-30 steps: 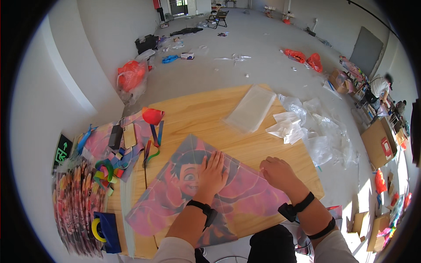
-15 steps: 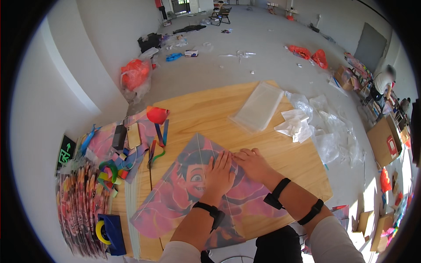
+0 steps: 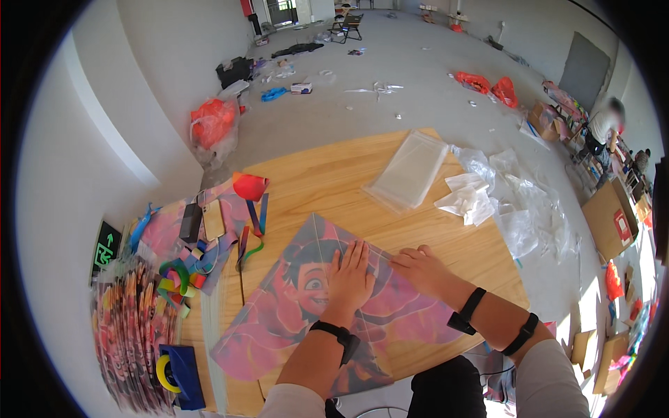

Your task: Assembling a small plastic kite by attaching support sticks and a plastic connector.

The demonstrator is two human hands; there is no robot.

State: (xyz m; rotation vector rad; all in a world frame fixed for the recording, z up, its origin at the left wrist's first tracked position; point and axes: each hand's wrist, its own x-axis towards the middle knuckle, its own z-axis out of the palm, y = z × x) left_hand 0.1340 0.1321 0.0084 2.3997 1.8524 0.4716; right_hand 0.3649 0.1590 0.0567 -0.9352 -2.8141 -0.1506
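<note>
A kite (image 3: 293,292) printed with a cartoon face on pink and dark colours lies on the wooden table (image 3: 306,167), one corner toward the far side. Thin pale lines cross it. My left hand (image 3: 351,275) rests flat on the print beside the face, fingers stretched out. At the kite's upper right edge, my right hand (image 3: 421,270) has its fingers bent and pressed together on the border. Its fingertips are partly hidden, but the edge runs into them. Black bands circle both of my forearms.
Clear plastic sleeves (image 3: 408,171) lie at the table's far side, with crumpled plastic (image 3: 467,198) beside them. At left are a phone (image 3: 213,219), coloured ribbons (image 3: 178,279), a tape dispenser (image 3: 182,376) and a bundle of printed kites (image 3: 129,334). A person (image 3: 603,132) bends at far right.
My right hand has slid a little to the right and down along the kite's edge, away from the left hand. The left hand stays flat in place.
</note>
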